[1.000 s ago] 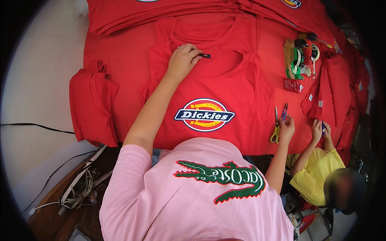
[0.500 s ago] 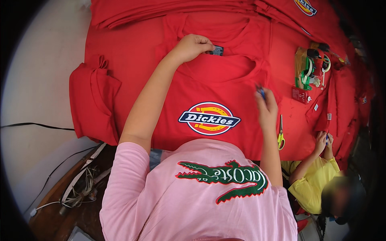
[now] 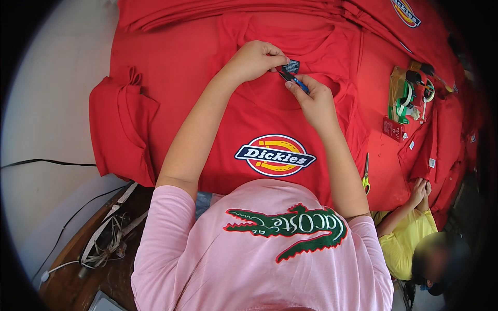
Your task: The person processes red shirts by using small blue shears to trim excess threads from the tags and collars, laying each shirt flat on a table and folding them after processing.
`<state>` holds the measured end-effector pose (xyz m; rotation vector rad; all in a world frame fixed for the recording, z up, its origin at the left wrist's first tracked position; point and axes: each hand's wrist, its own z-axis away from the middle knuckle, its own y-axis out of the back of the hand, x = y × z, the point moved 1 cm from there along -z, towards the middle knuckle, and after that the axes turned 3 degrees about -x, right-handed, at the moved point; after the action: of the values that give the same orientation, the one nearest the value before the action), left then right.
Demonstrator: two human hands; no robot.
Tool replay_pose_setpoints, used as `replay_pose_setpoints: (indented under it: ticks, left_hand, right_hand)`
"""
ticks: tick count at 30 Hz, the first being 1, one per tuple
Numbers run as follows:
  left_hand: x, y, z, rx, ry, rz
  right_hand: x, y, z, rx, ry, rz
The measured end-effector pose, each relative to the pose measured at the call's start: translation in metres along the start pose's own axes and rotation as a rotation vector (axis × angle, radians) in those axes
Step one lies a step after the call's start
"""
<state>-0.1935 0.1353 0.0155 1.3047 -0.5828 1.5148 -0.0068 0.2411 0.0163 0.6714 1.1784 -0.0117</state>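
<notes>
A red T-shirt (image 3: pixel 220 150) with a large printed emblem (image 3: pixel 275 155) on its chest lies spread before me, neckline away from me. My left hand (image 3: pixel 254 61) is closed in a pinch on the neckline, beside the black neck label (image 3: pixel 292 66). In my right hand (image 3: pixel 317 103) are small blue-handled thread snips (image 3: pixel 299 84), their dark tips at the collar edge by my left fingertips. Whether the blades touch a thread is too small to tell.
Folded red shirts (image 3: pixel 218 11) are stacked at the far edge, and a red garment (image 3: pixel 122 129) lies at left. Yellow-handled scissors (image 3: pixel 366 181) sit right of the shirt. Beyond them are tape dispensers (image 3: pixel 407 98) and a small red box (image 3: pixel 393 128). A co-worker (image 3: pixel 410 228) in yellow handles red cloth.
My right hand has swung left and away from me, bringing the snips from beside the shirt to the collar. My left hand has shifted slightly right, still pinching the neckline.
</notes>
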Motion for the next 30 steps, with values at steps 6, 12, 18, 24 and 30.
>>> replay_pose_setpoints:
  ticks: [6, 12, 18, 24, 30]
  left_hand:
    - [-0.002, -0.001, 0.0, 0.008, -0.016, -0.002]
    - [-0.002, 0.001, -0.002, 0.012, -0.032, -0.023]
    - [0.003, 0.0, 0.0, -0.005, -0.006, -0.047]
    - [0.008, -0.002, 0.006, 0.161, -0.285, -0.393]
    - [0.015, -0.032, 0.03, 0.188, -0.463, -0.38]
  right_hand:
    - [0.003, 0.0, -0.002, -0.027, -0.016, -0.128]
    - [0.002, -0.001, -0.002, -0.04, -0.065, -0.156]
    - [0.008, -0.005, -0.002, -0.011, -0.015, -0.205]
    - [0.02, 0.033, 0.013, 0.13, -0.079, -0.18]
    - [0.142, 0.134, 0.083, 0.586, -0.247, 0.089]
